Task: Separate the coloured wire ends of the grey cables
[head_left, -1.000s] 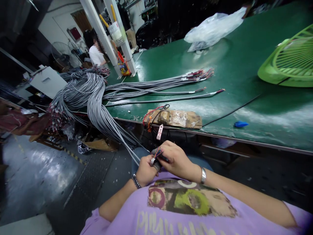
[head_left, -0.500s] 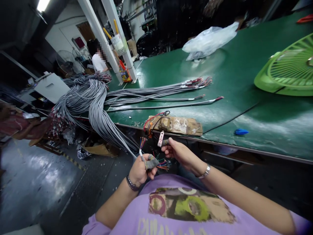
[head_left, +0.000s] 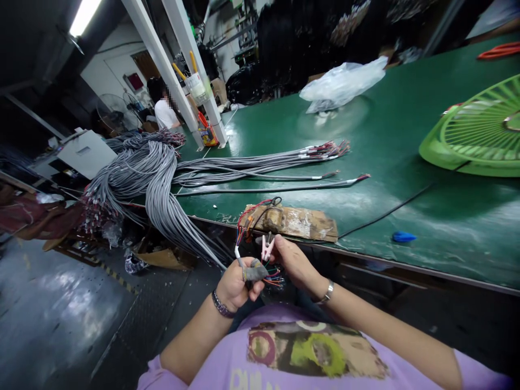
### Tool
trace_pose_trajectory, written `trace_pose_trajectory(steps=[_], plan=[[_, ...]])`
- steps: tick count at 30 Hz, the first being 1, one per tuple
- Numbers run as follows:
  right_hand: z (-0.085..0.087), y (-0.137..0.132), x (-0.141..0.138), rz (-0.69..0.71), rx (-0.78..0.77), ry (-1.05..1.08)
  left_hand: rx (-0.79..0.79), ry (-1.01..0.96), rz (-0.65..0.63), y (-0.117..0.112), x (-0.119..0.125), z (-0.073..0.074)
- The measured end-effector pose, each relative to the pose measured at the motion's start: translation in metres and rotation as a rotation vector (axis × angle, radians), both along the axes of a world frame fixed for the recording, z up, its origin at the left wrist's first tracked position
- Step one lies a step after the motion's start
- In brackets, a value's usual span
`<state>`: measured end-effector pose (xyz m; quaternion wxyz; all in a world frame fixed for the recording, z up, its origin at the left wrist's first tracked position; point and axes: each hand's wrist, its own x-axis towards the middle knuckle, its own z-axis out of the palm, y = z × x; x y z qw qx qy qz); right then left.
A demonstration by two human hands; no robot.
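Observation:
My left hand [head_left: 235, 284] is closed around a grey cable [head_left: 239, 257], with grey wrapping on its fingers. The cable's coloured wire ends fan out above the grip, close to the board's left end. More loose coloured wires [head_left: 276, 279] stick out beside the left fingertips; where they lead is hidden. Just to the right, my right hand [head_left: 296, 265] pinches a small pink clip [head_left: 267, 250] that looks like a clothespin. At the table's front edge, above both hands, lies a worn wooden board [head_left: 303, 221] with red and black leads at its left end.
A thick bundle of grey cables [head_left: 162, 179] hangs over the edge at left. Sorted cables [head_left: 252, 165] lie along the green table [head_left: 385, 216]. A green fan [head_left: 475, 135], a plastic bag [head_left: 345, 84] and a blue object [head_left: 403, 236] rest there too. A person [head_left: 164, 111] is behind the posts.
The cable's wire ends have moved up toward the board's left end. My right hand has turned the pink clip, so its two legs show apart. The view has tilted slightly upward.

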<state>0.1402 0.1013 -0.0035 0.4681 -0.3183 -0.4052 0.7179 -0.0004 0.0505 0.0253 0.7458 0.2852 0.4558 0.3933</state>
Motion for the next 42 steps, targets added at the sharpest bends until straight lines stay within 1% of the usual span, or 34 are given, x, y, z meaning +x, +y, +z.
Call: trace_pose_trajectory(steps=[3,4,6,11,14,17,20,24,26,28,31,34,37,42], plan=[[-0.003,-0.001,-0.003,0.150,-0.221,0.206,-0.008,0.014,-0.016,0.000,0.002,-0.002],[-0.004,-0.001,-0.004,0.168,-0.271,0.259,-0.007,0.024,-0.019,0.000,0.003,-0.002],[-0.003,0.000,-0.006,0.154,-0.317,0.311,-0.002,0.044,-0.022,-0.001,0.003,-0.004],[0.000,0.000,-0.011,0.048,-0.297,0.342,-0.019,0.058,-0.008,-0.003,0.003,-0.008],[-0.001,-0.002,-0.012,0.045,-0.322,0.335,-0.035,0.051,0.008,-0.002,0.003,-0.010],[-0.001,-0.005,-0.010,0.087,-0.363,0.331,-0.023,0.062,0.021,-0.004,0.003,-0.009],[0.001,-0.008,-0.006,0.152,-0.392,0.323,0.002,0.089,0.032,-0.012,0.005,-0.007],[0.006,-0.012,-0.001,0.238,-0.399,0.327,0.035,0.109,0.116,-0.026,0.008,-0.004],[0.007,-0.013,0.000,0.250,-0.399,0.332,0.055,0.121,0.169,-0.031,0.010,-0.002],[0.007,-0.012,-0.001,0.216,-0.364,0.316,0.076,0.126,0.216,-0.034,0.012,-0.001],[0.006,-0.012,-0.002,0.145,-0.262,0.271,0.103,0.119,0.283,-0.033,0.015,0.002],[0.007,-0.011,-0.003,0.118,-0.211,0.244,0.127,0.121,0.318,-0.031,0.019,0.003],[0.010,-0.010,-0.003,0.120,-0.255,0.259,0.146,0.125,0.323,-0.028,0.022,0.003],[0.013,-0.007,-0.005,0.114,-0.422,0.350,0.151,0.116,0.335,-0.023,0.024,0.004]])
